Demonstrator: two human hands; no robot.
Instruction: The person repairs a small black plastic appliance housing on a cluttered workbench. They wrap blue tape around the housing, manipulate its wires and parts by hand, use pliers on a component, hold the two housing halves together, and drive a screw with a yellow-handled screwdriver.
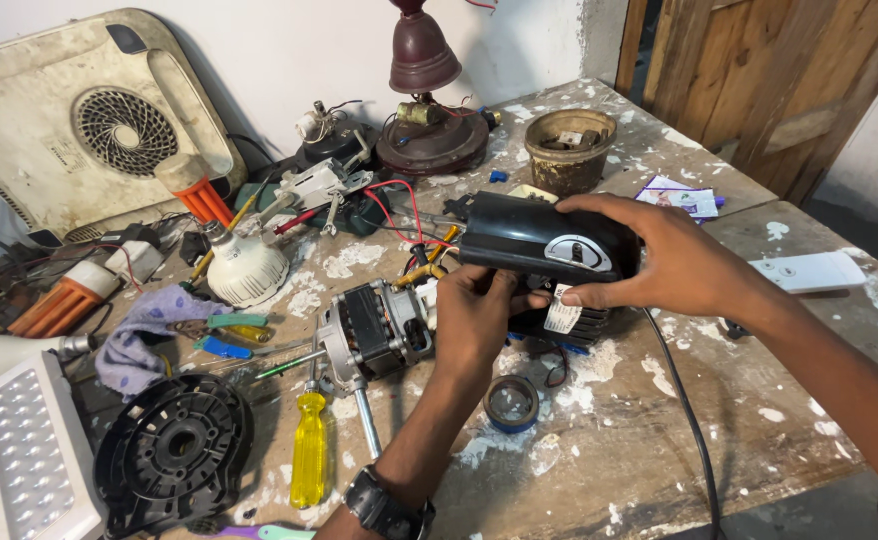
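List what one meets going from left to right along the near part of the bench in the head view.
White LED panel → black round fan cover → yellow screwdriver → left hand → tape roll → black cable.

A small repair workshop: a paint-spattered wooden workbench [599, 440] crowded with a bare electric motor [369, 335]; a yellow-handled screwdriver [309, 455]; loose wires, dismantled lamps.

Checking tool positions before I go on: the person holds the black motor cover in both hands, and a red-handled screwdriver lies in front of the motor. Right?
Not quite. The head view shows the screwdriver handle is yellow, not red. Both the left hand and right hand do hold the black motor cover, beside the motor.
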